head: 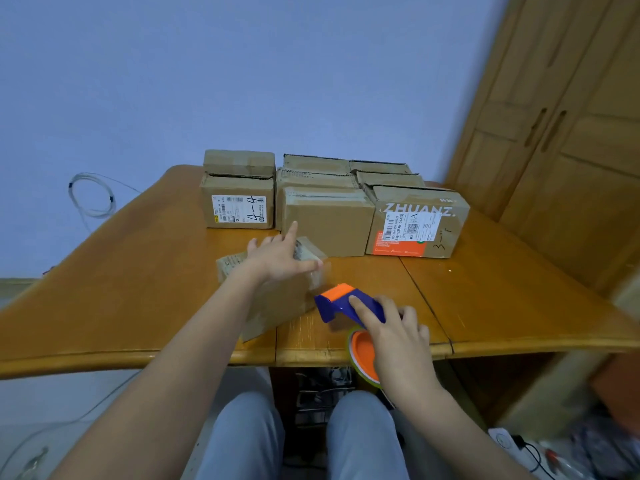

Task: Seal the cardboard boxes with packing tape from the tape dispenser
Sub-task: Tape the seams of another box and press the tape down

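Head view showed my left hand (280, 259) flat on the cardboard box (273, 292) near the table's (138, 289) front edge, right hand (394, 327) gripping the tape dispenser (346, 303) beside it; light pressure risked the box sliding.

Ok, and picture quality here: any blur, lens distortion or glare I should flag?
Head view: strong wide-angle bowing, with the table edge curved and the wardrobe leaning; the right edge and lower right corner are smeared; the left hand and right hand on the tape dispenser are fairly sharp; lighting is soft and even, with mild sheen on the tabletop.
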Available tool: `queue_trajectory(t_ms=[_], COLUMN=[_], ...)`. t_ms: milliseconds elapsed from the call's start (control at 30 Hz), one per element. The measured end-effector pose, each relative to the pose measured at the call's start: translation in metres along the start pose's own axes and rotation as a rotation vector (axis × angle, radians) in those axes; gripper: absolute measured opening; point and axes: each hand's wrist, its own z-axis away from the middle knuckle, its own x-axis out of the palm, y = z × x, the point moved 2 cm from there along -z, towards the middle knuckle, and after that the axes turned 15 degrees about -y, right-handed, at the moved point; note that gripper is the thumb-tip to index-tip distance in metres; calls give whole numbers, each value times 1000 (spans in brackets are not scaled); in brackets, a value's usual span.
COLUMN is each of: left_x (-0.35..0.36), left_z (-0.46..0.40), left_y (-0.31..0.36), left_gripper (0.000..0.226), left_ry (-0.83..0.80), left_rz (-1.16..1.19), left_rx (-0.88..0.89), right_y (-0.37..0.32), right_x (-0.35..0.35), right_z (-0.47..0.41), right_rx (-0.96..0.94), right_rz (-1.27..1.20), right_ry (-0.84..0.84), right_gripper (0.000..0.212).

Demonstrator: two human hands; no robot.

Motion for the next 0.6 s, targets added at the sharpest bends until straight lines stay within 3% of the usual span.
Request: queue_trajectory(t_ms=[133, 233, 333, 600], left_x=[0, 1, 2, 2], left_z=[-1, -2, -5, -5], left_y=[-2, 0, 2, 5], left_gripper=[103, 112, 111, 107], left_ry=[10, 1, 23, 32], left_rz=[-21, -86, -96, -118], left_rx=[22, 14, 11, 22], right_y=[-1, -5, -2, -1], right_x=[7, -5, -12, -35], right_z=[-15, -16, -21, -44], right_rx=[31, -3, -19, -71], right_rz=[43, 58, 61, 134], right_ry=[-51, -23, -118, -173], right_gripper=[97, 86, 76, 73])
